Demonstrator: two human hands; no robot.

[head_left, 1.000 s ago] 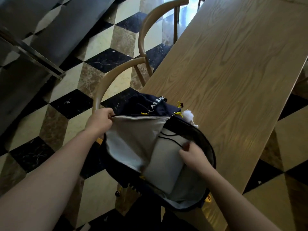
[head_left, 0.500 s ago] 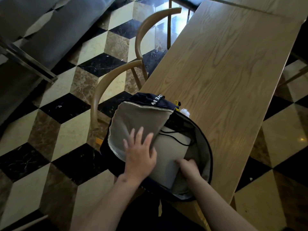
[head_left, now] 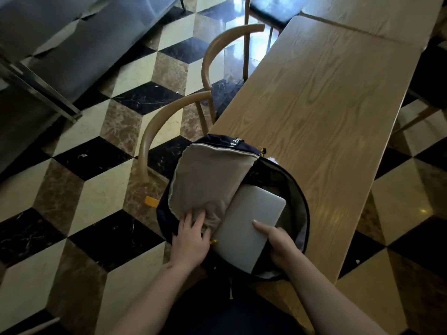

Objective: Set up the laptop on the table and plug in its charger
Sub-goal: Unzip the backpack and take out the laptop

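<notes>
Head view: my right hand (head_left: 280, 245) grips laptop (head_left: 249, 226) edge; rigid, slick, weighty. Left hand (head_left: 191, 238), fingers flat, presses bag (head_left: 208, 182) beside it.

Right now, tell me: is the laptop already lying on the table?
No, the laptop is partly inside the backpack, gripped by the right hand.

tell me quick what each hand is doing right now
Left hand: open, fingers pressing flat on the backpack's grey flap.
Right hand: gripping the laptop, which is partly out of the backpack.
</notes>
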